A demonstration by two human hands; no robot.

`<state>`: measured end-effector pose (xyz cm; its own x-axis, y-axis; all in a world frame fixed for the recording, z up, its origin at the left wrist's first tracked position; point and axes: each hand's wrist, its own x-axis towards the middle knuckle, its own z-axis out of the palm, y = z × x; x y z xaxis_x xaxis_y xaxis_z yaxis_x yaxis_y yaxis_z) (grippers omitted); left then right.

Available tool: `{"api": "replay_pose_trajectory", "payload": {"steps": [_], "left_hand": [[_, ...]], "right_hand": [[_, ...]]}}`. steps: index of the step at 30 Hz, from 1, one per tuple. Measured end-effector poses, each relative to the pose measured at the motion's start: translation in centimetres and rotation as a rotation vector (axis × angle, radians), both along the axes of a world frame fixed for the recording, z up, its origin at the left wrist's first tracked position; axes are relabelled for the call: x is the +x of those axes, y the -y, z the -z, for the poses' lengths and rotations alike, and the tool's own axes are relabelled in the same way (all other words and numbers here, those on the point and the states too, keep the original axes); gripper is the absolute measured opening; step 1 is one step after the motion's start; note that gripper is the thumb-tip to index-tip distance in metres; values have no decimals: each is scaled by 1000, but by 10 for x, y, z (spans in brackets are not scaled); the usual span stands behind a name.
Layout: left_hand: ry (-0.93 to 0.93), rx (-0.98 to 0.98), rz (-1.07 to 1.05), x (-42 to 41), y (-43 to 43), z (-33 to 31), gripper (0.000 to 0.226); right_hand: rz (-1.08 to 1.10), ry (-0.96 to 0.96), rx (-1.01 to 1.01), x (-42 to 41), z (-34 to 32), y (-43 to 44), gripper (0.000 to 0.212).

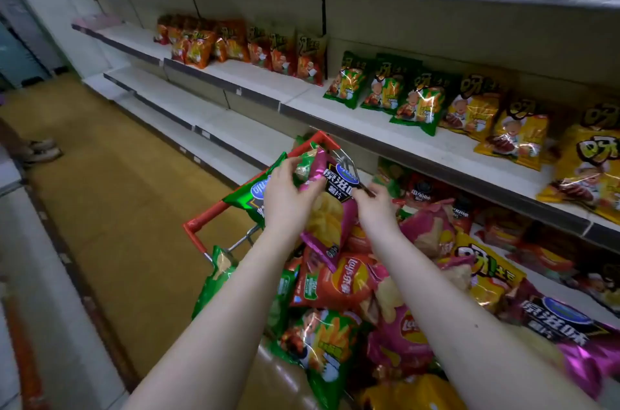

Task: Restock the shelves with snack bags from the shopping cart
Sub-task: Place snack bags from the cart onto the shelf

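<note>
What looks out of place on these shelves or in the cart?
Nothing looks torn or spilled. The shopping cart is heaped unevenly, and a green bag hangs over its left rim and might slip out. On the middle shelf, a few orange bags slump ahead of their row. Left hand and right hand hold a purple bag.
</note>
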<state>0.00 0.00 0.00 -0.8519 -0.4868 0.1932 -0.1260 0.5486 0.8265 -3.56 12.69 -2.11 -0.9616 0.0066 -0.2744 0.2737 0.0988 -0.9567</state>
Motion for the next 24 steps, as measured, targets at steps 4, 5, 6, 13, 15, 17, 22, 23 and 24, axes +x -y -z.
{"api": "replay_pose_trajectory", "payload": {"steps": [4,5,6,13,15,17,22,23,24], "left_hand": [[285,-241,173,-32,20,10,69],[340,-247,206,-41,23,17,71],[397,-238,227,-47,23,22,74],[436,-148,271,-63,25,29,75],[389,-128,290,-65,22,19,78],[342,-140,308,-63,17,6,82],[274,-212,279,-55,1,-27,88],[251,-208,278,-53,-2,-31,89],[223,-198,281,-50,-7,-36,89]], "right_hand": [[84,80,71,-11,9,22,53],[111,109,76,-13,13,27,54],[136,132,73,-15,18,30,54],[225,118,-6,-6,18,40,60],[262,56,-39,-1,9,42,72],[295,-2,-54,2,2,38,81],[313,-175,-98,7,-23,17,52],[319,-215,-100,8,-28,13,50],[329,-247,-103,10,-33,8,49]]}}
